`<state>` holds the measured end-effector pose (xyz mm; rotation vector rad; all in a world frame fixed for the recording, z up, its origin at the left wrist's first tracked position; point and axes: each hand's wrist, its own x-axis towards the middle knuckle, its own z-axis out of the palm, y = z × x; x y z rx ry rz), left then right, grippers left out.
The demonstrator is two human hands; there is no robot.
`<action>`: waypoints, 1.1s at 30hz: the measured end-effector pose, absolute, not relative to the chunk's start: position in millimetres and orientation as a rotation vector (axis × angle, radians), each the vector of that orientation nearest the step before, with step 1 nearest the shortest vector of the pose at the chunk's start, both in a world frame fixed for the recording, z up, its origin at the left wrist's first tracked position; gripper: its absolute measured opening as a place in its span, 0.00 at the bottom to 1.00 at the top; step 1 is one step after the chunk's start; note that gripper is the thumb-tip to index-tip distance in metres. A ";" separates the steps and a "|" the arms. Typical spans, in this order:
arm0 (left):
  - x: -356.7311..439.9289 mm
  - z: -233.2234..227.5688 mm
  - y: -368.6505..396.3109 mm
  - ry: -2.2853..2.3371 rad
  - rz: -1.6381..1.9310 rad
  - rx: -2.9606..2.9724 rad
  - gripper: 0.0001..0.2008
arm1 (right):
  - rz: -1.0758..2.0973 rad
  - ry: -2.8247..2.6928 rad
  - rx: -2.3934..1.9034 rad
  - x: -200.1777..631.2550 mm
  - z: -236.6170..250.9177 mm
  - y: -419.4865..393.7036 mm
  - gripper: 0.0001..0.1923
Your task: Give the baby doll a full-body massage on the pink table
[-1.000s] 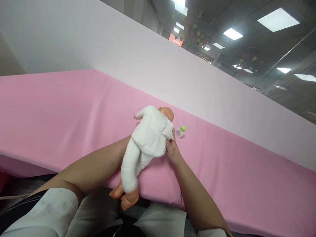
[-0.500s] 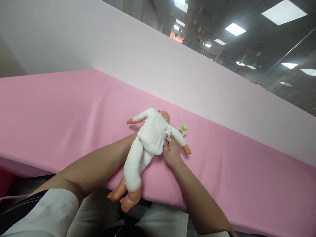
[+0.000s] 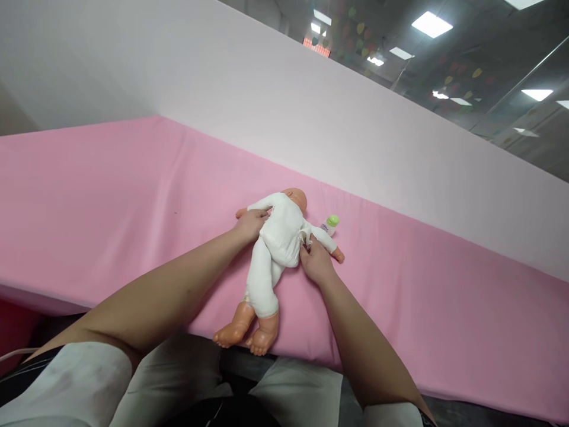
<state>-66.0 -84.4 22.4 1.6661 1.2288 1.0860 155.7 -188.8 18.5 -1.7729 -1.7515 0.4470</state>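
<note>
A baby doll (image 3: 284,230) with a white cloth body and bare plastic head, hands and feet lies on the pink padded surface. Its head points away from me and its feet lie near the front edge; its face is hidden. My left hand (image 3: 252,224) grips the doll's side below its arm, with some fingers out of sight. Against the opposite side, my right hand (image 3: 316,258) is closed at the torso, where loose white strings (image 3: 305,237) stick out. Close to the doll's outstretched arm lies a small bottle (image 3: 331,224) with a green cap.
The pink padded surface (image 3: 422,296) stretches to both sides. Behind it rises a pale slanted wall (image 3: 275,107), with glass and ceiling lights above. My knees are at the front edge, and something red (image 3: 15,326) is at the lower left.
The doll has been lowered and turned, its legs swinging right and down onto the surface. My left hand, hidden behind the doll before, now shows at its side.
</note>
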 end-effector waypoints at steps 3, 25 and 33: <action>-73.1 35.1 -92.9 1.239 1.257 1.789 0.16 | 0.458 -1.733 -1.898 161.8 22.2 -187.1 0.14; -75.6 5.7 -106.8 0.961 0.586 2.427 0.54 | 0.491 -1.892 -1.714 138.1 7.4 -194.8 0.54; -86.1 20.4 -102.1 0.841 0.441 2.480 0.59 | 0.634 -1.959 -1.673 159.2 18.6 -194.8 0.55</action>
